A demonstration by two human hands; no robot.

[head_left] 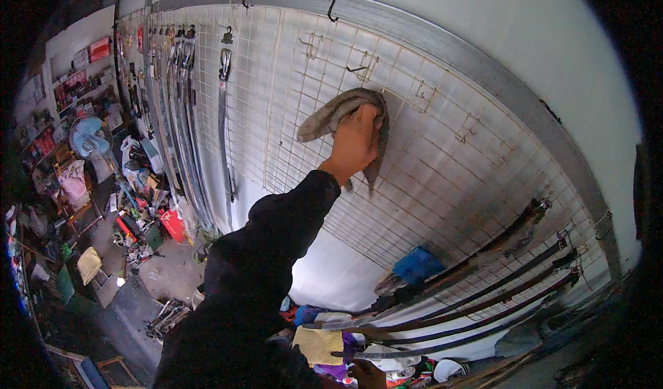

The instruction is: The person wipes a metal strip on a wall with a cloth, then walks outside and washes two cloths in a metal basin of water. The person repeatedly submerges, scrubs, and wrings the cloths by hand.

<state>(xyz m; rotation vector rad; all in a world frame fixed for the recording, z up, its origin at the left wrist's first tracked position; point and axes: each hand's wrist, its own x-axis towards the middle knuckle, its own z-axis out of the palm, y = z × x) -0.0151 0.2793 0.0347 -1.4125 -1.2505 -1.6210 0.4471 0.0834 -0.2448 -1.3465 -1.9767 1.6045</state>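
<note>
My left hand (356,140), at the end of a raised black sleeve, is closed on a grey-brown cloth (331,115). The cloth is bunched under the fingers, with loose ends hanging on both sides. It lies against a white wire grid panel (290,92) on the wall, just under a small dark hook (358,69). Low at the bottom edge, my right hand (367,374) shows only in part and in shadow. Its fingers are too dark to read, and it is near a yellow cloth (318,346) and the end of a dark strap.
Belts (183,92) hang on the grid to the left; more dark belts (476,313) hang at lower right, near a blue object (418,265). Metal hooks (338,1) sit along the top rail. A fan (90,137), a red box (174,226) and clutter crowd the floor at left.
</note>
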